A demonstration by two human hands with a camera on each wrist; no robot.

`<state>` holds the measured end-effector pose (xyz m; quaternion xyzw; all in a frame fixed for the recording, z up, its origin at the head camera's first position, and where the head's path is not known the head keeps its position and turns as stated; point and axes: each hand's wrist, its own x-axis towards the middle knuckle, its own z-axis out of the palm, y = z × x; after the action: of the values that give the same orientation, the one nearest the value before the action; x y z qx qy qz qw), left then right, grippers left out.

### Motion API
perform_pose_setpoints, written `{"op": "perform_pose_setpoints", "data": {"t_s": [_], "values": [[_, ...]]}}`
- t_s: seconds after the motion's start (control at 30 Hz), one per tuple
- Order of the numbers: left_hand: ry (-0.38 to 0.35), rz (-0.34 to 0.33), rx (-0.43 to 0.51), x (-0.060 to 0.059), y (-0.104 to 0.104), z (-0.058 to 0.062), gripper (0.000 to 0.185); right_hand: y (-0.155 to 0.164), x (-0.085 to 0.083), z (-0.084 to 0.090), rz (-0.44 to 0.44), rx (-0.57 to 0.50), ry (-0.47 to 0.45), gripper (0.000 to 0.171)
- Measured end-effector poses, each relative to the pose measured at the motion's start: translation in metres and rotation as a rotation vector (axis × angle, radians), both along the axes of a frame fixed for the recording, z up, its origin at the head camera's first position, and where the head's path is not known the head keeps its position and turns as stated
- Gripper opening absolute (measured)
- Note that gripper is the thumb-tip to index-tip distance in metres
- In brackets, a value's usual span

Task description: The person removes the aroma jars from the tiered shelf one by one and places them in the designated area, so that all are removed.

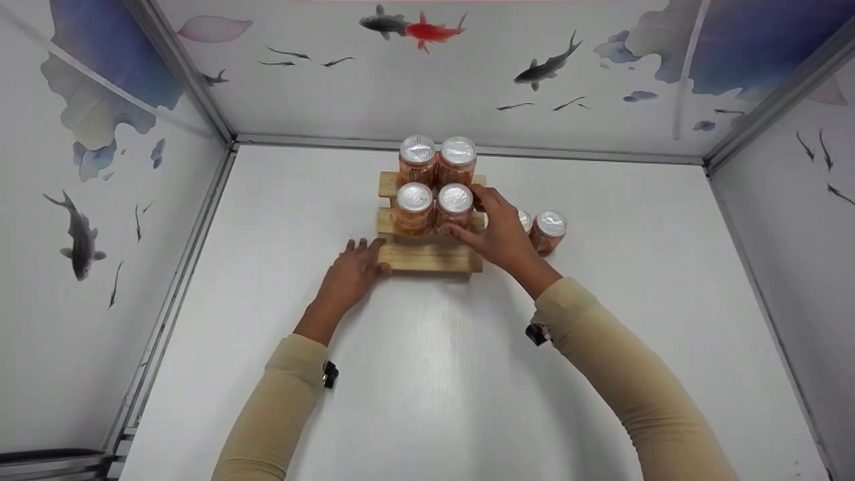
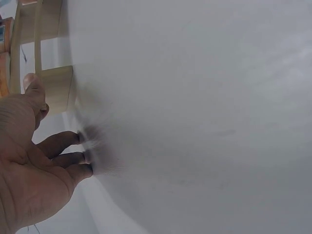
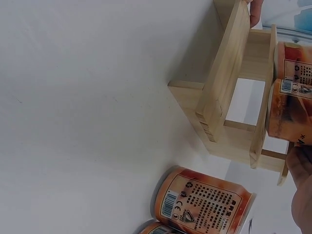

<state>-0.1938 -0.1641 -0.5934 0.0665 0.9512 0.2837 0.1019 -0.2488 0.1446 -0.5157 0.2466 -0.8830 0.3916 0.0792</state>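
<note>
Right grip (image 1: 505,234): curled round front-right can (image 1: 455,208), on the middle step (image 1: 386,221) | Left grip (image 1: 353,272): loosely spread, touching wooden stand (image 1: 427,260) (left end) | Technique — best seat the can upright before letting go.

Four orange cylindrical cans (image 1: 415,217) on stepped pale-wood rack (image 1: 427,259): two back tier, two middle. Two more cans (image 1: 549,238) right, on white tabletop (image 1: 414,387).

CE mark (image 3: 178,208), barcode (image 3: 169,204), recycling arrows (image 3: 189,185) and triangle sign (image 3: 188,217) on an orange can (image 3: 202,201)
</note>
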Motion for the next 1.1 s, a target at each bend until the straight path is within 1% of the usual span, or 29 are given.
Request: {"op": "perform_pose_setpoints", "data": {"t_s": [0.13, 0.43, 0.67, 0.9, 1.1], "values": [[-0.004, 0.003, 0.002, -0.0001, 0.0002, -0.0004, 0.068, -0.0023, -0.0012, -0.0004, -0.005, -0.014, -0.007, 0.079], [-0.015, 0.019, 0.025, 0.0007, 0.0001, -0.0006, 0.067, -0.0055, -0.0023, -0.0033, -0.023, -0.039, 0.025, 0.078], [-0.007, 0.013, 0.021, 0.0008, -0.0007, -0.0016, 0.067, -0.0080, -0.0029, -0.0028, -0.032, -0.058, -0.006, 0.076], [-0.006, -0.001, 0.017, 0.0017, -0.0010, 0.0000, 0.073, -0.0093, -0.0037, -0.0026, -0.030, -0.049, -0.007, 0.074], [-0.026, 0.019, 0.042, 0.0019, -0.0004, 0.0007, 0.073, -0.0089, -0.0039, -0.0028, -0.026, -0.070, 0.003, 0.073]]}}
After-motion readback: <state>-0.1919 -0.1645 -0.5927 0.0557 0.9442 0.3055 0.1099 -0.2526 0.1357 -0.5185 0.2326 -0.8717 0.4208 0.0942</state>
